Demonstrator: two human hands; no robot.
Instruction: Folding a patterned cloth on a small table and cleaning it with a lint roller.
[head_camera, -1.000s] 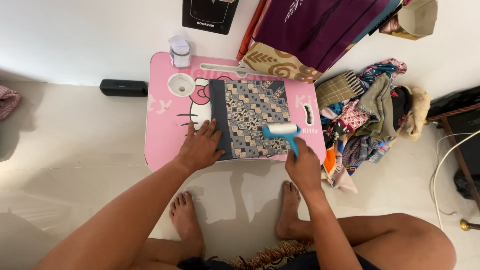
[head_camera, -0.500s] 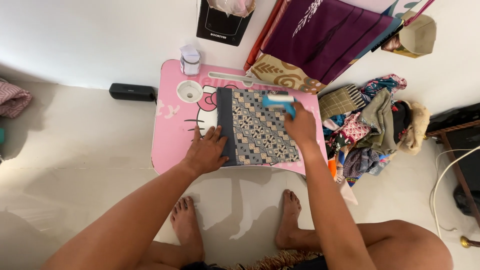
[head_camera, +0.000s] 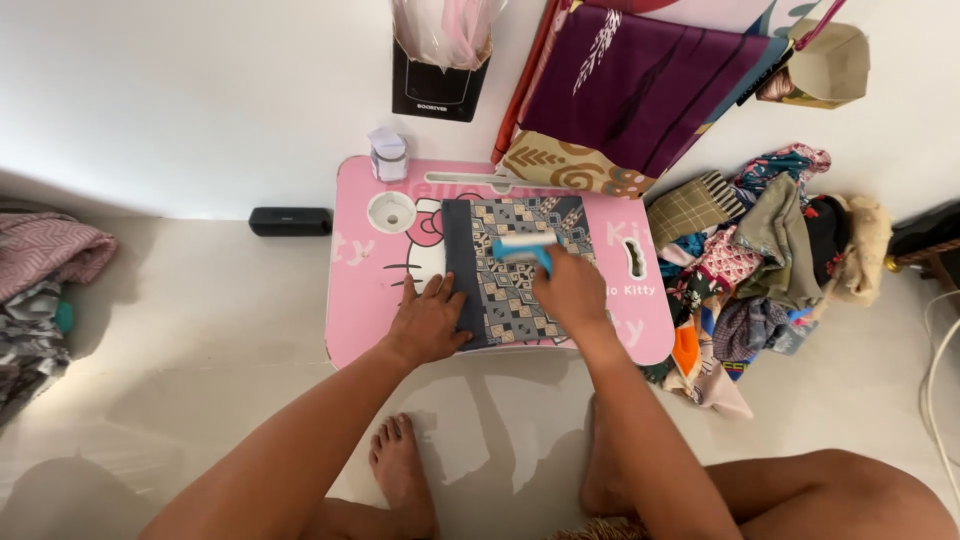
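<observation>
On pink lap table (head_camera: 360, 300): folded patterned cloth (head_camera: 515, 270), flat, blue lint roller (head_camera: 524, 246) atop.

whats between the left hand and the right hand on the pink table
In the head view, only the folded patterned cloth lies between the left hand and the right hand, which holds a blue lint roller, on the pink table.

Beyond the grip, at the bench's (head_camera: 360, 320) far edge, stands a small jar (head_camera: 388, 156), with a round cup hole (head_camera: 391, 211) just before it. A black box (head_camera: 290, 221) lies on the floor left of the bench. A cloth heap (head_camera: 760, 260) sits well right of the grip, a purple bag (head_camera: 640, 90) beyond it.
</observation>
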